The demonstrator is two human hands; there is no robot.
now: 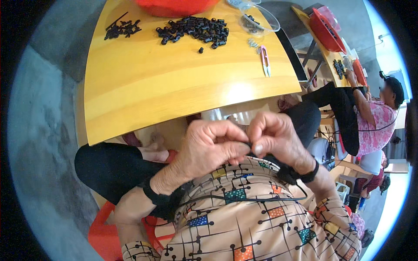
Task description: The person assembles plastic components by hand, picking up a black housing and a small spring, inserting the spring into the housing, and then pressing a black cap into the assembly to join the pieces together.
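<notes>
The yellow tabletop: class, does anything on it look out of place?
Slightly: one small black piece lies alone, just nearer the person than the large black heap, as if strayed. No damage stands out.

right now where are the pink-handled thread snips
In the head view, the pink-handled thread snips lie on the right side of the yellow table, beside the small silvery pieces, blades pointing toward the near edge.
</notes>
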